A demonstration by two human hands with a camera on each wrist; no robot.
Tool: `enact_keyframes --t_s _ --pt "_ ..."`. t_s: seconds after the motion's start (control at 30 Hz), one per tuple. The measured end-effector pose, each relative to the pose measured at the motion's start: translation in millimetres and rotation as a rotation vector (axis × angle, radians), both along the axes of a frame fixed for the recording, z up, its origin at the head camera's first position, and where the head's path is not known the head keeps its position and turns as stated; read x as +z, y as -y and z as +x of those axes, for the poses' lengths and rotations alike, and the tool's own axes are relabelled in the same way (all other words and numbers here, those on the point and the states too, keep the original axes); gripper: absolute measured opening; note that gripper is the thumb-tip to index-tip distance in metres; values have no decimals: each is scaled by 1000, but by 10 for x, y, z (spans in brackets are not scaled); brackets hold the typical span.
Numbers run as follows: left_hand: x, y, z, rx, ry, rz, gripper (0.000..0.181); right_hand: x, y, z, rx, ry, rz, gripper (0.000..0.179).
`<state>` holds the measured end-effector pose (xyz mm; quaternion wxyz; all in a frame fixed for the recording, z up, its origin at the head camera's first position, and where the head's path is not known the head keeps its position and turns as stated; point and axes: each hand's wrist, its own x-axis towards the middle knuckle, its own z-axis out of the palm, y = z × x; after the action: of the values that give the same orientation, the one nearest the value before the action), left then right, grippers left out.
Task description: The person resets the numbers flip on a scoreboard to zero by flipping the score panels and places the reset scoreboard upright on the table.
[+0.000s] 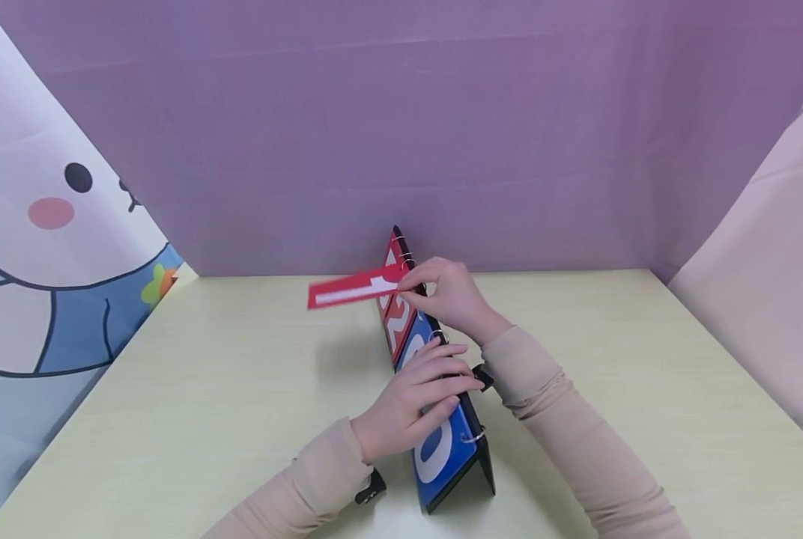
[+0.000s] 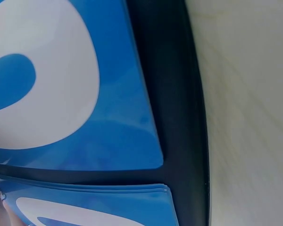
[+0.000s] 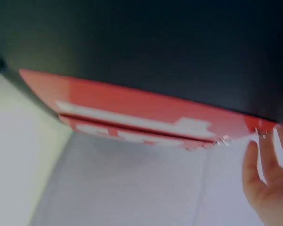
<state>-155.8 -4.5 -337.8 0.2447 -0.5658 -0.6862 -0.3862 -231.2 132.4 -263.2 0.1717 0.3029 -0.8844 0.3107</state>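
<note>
A tabletop flip scoreboard (image 1: 487, 468) stands tent-like on its black board, with red number cards at the far end and blue ones at the near end. Between thumb and fingers, my right hand (image 1: 452, 299) pinches a red card (image 1: 347, 290) marked with a white 1, near its ringed edge. That card sticks out to the left, lifted off the others; the right wrist view shows the red card (image 3: 132, 106) against the black board. My left hand (image 1: 411, 408) rests across the top edge, fingers fairly straight, over the blue cards. A blue card (image 2: 118, 89) with a white 0 fills much of the left wrist view.
The scoreboard stands on a pale wooden table (image 1: 240, 419). A purple cloth wall (image 1: 401, 135) rises behind it. On the left hangs a cartoon-printed sheet (image 1: 31, 322), on the right a pale sheet (image 1: 772, 247). Metal rings (image 1: 474, 436) run along the top edge.
</note>
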Motion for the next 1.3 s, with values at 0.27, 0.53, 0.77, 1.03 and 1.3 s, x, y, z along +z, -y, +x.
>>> enact_keyframes --t_s 0.27,0.53,0.77,1.03,1.3 --pt "-11 4 -14 4 -12 -7 39 136 -1 -48 114 38 263 12" --pt "-15 18 -4 8 2 -14 40 132 -8 -46 123 160 241 21" --pt "-17 9 7 -1 -11 5 39 -61 -204 -46 33 328 -305 24" --pt "-8 34 18 2 12 -18 39 -491 -433 -47 -58 541 -678 31" --pt "-6 44 30 14 1 -21 40 -898 -594 -53 -54 754 -853 19"
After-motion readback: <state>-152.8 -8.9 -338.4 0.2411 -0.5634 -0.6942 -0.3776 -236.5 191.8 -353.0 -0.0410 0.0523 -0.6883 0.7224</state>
